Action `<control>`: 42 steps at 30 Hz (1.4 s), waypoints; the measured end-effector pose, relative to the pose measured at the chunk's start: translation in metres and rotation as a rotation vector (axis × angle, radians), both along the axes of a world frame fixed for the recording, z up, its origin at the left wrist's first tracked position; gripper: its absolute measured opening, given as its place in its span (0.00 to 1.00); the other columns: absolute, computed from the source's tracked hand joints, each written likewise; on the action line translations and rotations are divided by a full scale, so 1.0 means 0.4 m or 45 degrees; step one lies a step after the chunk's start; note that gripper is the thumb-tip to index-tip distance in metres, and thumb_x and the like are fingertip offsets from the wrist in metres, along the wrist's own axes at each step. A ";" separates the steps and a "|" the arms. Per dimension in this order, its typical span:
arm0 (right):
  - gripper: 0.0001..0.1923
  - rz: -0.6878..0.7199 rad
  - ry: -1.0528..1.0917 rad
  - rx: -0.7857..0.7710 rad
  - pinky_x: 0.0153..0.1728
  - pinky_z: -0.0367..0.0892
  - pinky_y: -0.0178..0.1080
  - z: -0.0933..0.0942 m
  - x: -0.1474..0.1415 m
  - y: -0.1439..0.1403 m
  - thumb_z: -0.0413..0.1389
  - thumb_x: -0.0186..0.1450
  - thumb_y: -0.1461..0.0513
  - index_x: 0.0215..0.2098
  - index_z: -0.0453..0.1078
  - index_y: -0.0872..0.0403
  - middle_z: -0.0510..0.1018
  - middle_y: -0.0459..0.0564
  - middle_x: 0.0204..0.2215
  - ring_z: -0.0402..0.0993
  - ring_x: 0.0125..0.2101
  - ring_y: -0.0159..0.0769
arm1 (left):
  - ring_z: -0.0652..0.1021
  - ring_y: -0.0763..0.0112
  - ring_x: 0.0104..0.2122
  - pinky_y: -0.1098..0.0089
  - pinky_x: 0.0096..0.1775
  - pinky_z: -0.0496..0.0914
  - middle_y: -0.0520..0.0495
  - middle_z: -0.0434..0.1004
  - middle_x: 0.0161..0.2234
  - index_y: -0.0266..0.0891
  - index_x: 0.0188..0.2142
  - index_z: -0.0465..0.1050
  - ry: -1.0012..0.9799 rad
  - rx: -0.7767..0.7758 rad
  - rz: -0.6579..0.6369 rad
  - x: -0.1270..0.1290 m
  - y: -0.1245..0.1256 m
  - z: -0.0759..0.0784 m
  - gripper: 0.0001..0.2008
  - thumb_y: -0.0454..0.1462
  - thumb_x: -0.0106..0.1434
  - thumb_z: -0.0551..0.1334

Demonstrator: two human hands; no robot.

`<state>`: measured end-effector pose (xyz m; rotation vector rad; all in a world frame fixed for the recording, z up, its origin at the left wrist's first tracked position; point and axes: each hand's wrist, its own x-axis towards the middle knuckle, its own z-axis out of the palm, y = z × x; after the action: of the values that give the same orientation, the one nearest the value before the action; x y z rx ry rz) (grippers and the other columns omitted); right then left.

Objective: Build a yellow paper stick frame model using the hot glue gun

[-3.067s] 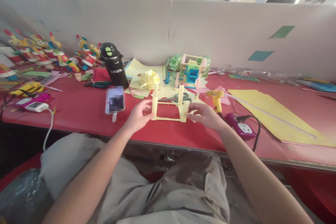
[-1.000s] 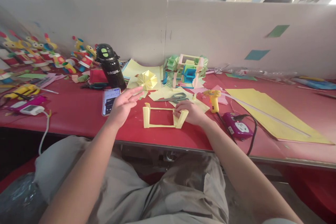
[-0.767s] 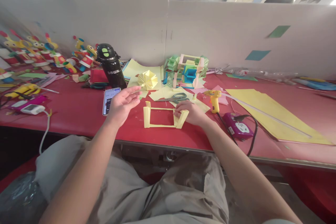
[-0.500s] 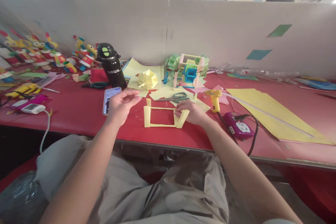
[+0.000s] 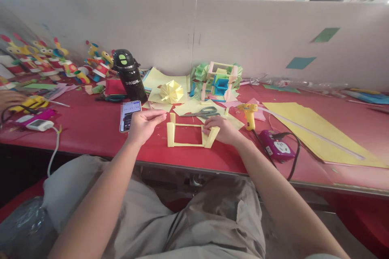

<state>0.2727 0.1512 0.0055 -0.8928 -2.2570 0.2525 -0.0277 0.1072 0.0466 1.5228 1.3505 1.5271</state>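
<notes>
A pale yellow paper frame with upright folded posts lies on the red table in front of me. My right hand rests on its right post and grips it. My left hand hovers just left of the frame, fingers stretched toward it with nothing visible in them. A phone lies right behind that hand.
Behind the frame are green-handled scissors, a yellow folded paper fan, a coloured paper cube model and a black bottle. A yellow glue gun, purple power strip and big yellow sheet lie right. Another person's hand shows far left.
The frame, held up in both hands three seconds ago, now lies on the table. My left hand let go, lifted with spread fingers, then came down close to the frame's left side.
</notes>
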 end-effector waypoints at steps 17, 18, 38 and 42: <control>0.09 0.012 0.029 0.006 0.39 0.75 0.45 -0.007 0.002 0.005 0.61 0.63 0.56 0.29 0.79 0.52 0.81 0.55 0.35 0.79 0.35 0.42 | 0.63 0.58 0.65 0.57 0.65 0.59 0.44 0.57 0.67 0.42 0.64 0.62 0.299 0.194 -0.293 -0.010 0.019 -0.035 0.28 0.35 0.64 0.58; 0.09 0.012 0.029 -0.005 0.39 0.75 0.45 -0.006 0.002 0.004 0.61 0.63 0.56 0.29 0.79 0.52 0.81 0.55 0.35 0.79 0.35 0.42 | 0.65 0.58 0.64 0.57 0.64 0.61 0.44 0.61 0.66 0.41 0.64 0.63 0.294 0.161 -0.304 -0.007 0.017 -0.035 0.27 0.35 0.65 0.57; 0.11 -0.002 0.057 -0.103 0.40 0.72 0.45 0.002 -0.005 0.003 0.64 0.60 0.53 0.28 0.78 0.52 0.81 0.53 0.34 0.78 0.35 0.43 | 0.78 0.58 0.47 0.61 0.50 0.73 0.46 0.80 0.47 0.42 0.38 0.82 0.694 -0.055 -0.492 -0.005 0.020 -0.049 0.14 0.33 0.55 0.59; 0.12 -0.064 0.067 -0.179 0.35 0.71 0.42 0.011 -0.009 -0.003 0.63 0.60 0.52 0.29 0.76 0.53 0.81 0.53 0.32 0.76 0.32 0.41 | 0.79 0.59 0.47 0.62 0.49 0.73 0.45 0.79 0.49 0.41 0.41 0.81 0.720 -0.038 -0.463 -0.010 0.029 -0.070 0.13 0.36 0.57 0.61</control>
<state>0.2691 0.1500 0.0097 -1.0021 -2.1860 0.4111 -0.0318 0.1189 0.0188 2.1407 1.2723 0.8802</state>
